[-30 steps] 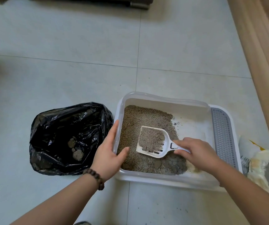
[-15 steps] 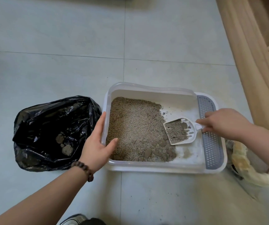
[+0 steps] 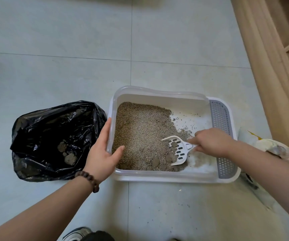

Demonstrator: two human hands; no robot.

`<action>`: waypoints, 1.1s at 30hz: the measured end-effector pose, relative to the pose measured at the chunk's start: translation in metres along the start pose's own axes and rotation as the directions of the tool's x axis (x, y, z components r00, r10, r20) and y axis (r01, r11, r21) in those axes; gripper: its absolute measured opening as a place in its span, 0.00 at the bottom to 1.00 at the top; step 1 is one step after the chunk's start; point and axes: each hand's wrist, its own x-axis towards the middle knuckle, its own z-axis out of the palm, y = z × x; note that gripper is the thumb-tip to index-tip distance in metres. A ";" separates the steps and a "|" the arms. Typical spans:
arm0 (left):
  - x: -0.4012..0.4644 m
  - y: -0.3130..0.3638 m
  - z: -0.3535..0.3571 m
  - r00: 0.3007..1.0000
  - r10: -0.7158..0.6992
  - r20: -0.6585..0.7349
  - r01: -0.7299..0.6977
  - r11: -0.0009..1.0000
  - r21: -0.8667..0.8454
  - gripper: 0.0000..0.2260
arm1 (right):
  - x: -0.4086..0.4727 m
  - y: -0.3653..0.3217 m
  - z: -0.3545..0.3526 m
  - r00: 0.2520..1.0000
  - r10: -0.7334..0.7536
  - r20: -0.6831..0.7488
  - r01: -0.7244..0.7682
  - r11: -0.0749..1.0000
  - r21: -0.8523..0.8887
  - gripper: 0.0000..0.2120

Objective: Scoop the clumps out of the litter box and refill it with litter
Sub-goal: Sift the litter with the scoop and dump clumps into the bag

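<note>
A white litter box [image 3: 159, 91] sits on the tiled floor, its brown litter [image 3: 141, 129] piled toward the left. Grey clumps [image 3: 159, 160] lie along the near wall. My left hand [image 3: 102, 150] grips the box's left rim, thumb inside. My right hand [image 3: 211, 142] holds the handle of a white slotted scoop [image 3: 176, 150], whose blade rests low in the litter among the clumps, with a few clumps on it. The right part of the box floor is bare white.
An open black rubbish bag [image 3: 53, 136] with several clumps inside lies left of the box. A grey perforated step [image 3: 223, 136] forms the box's right end. A litter bag [image 3: 272, 150] lies at the right, by a wooden shelf unit [image 3: 271, 58]. My shoe [image 3: 81, 235] shows at the bottom.
The scoop, which held loose litter over the box's right side, has dropped left and nearer into the clumps by the near wall. My left hand stayed on the rim.
</note>
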 end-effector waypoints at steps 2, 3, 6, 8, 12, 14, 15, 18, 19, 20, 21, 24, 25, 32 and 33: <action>0.000 0.000 0.000 1.000 -0.001 -0.003 0.001 1.000 -0.001 0.38 | 0.002 -0.013 0.005 1.000 -0.009 0.008 0.008 0.996 0.084 0.14; 0.000 -0.001 0.000 1.000 0.000 -0.008 0.000 1.000 0.004 0.38 | 0.003 -0.021 0.006 1.000 -0.016 0.010 0.014 0.992 0.127 0.14; -0.001 -0.001 0.000 1.000 0.003 -0.012 -0.003 1.000 0.019 0.38 | 0.014 -0.042 0.010 1.000 -0.023 0.003 0.022 0.974 0.226 0.16; -0.001 -0.001 0.000 1.000 0.004 -0.009 -0.004 1.000 0.020 0.38 | 0.021 -0.050 0.013 1.000 -0.018 0.001 0.017 0.949 0.316 0.16; 0.000 -0.003 0.000 1.000 0.007 -0.010 -0.006 1.000 0.012 0.38 | 0.030 -0.060 0.021 0.999 0.022 0.024 -0.031 0.854 0.519 0.13; 0.001 -0.003 0.000 1.000 0.007 -0.013 -0.007 1.000 0.007 0.38 | 0.031 -0.064 0.027 0.998 0.058 0.028 -0.063 0.775 0.629 0.14; 0.001 -0.003 0.000 1.000 0.002 -0.011 -0.002 1.000 0.006 0.38 | 0.030 -0.065 0.028 0.997 0.070 0.025 -0.069 0.737 0.673 0.14; 0.000 -0.004 0.000 1.000 -0.007 -0.009 0.007 1.000 -0.002 0.38 | 0.026 -0.062 0.028 0.990 0.144 0.001 -0.095 0.648 0.756 0.14; 0.001 -0.004 0.000 1.000 -0.002 -0.011 0.002 1.000 -0.003 0.38 | 0.025 -0.059 0.027 0.984 0.179 -0.015 -0.101 0.618 0.780 0.14; 0.001 -0.005 0.000 1.000 0.003 -0.012 -0.003 1.000 -0.003 0.37 | 0.022 -0.056 0.025 0.976 0.215 -0.035 -0.101 0.588 0.802 0.14; 0.001 -0.005 0.000 1.000 0.005 -0.012 -0.005 1.000 -0.003 0.37 | 0.020 -0.052 0.023 0.967 0.248 -0.067 -0.089 0.567 0.819 0.15; 0.000 -0.003 0.001 1.000 -0.003 -0.013 0.003 1.000 0.001 0.37 | 0.010 -0.046 0.016 0.938 0.318 -0.137 -0.058 0.534 0.844 0.15; 0.000 -0.003 0.001 1.000 -0.005 -0.011 0.005 1.000 0.006 0.38 | 0.007 -0.045 0.015 0.934 0.327 -0.146 -0.059 0.542 0.839 0.15; 0.001 -0.003 0.001 1.000 0.000 0.006 0.000 1.000 0.008 0.38 | -0.010 -0.045 0.020 0.897 0.412 -0.158 -0.152 0.625 0.766 0.17; 0.001 -0.004 0.002 1.000 -0.002 0.012 0.002 1.000 0.006 0.38 | -0.011 -0.046 0.021 0.895 0.416 -0.159 -0.160 0.634 0.757 0.17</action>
